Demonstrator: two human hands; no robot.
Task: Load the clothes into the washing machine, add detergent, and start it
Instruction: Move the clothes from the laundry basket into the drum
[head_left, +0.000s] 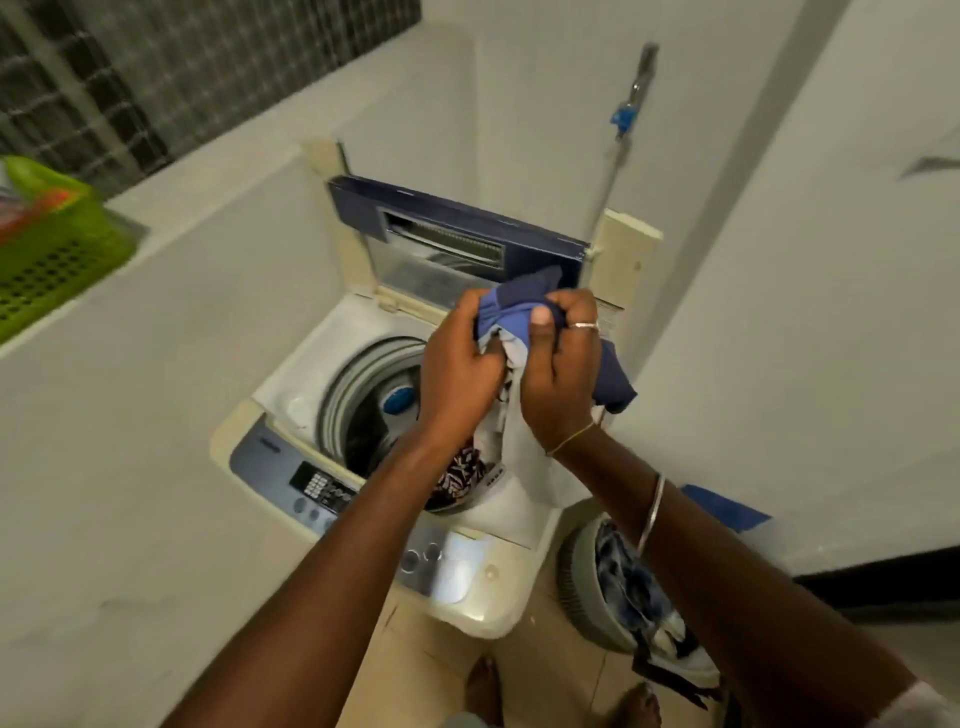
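- Both our forearms fill the bottom of the view, reaching up over the washing machine (470, 618), with bare feet on the tiled floor just below them.
- Our left hand (460, 364) has its grip closed tight on a bunched-up garment (506, 317), blue and navy up top with a white part hanging down from it.
- Our right hand (563, 369) is clenched on the same garment right beside the left, thumb pressed onto the blue fabric. It's got a ring (584, 326) on one finger, a thin bracelet at the wrist and a bangle (652, 514) further up the arm.
- We're holding the garment right above the open drum (363, 395), and the white end droops down toward the drum's near rim.
- Inside the drum there's already a dark patterned piece of clothing (460, 473) near the front edge.
- Washer lid (457, 228) is flipped up at the back, and the control panel (317, 488) with its buttons sits on the front edge by our left forearm.
- On the floor to the right of the machine sits a round grey laundry basket (587, 587) with more clothes in it.
- Off to the far left, a green perforated basket (57, 249) rests on a white ledge.
- A tap (636, 93) with a hose is on the wall behind the machine.
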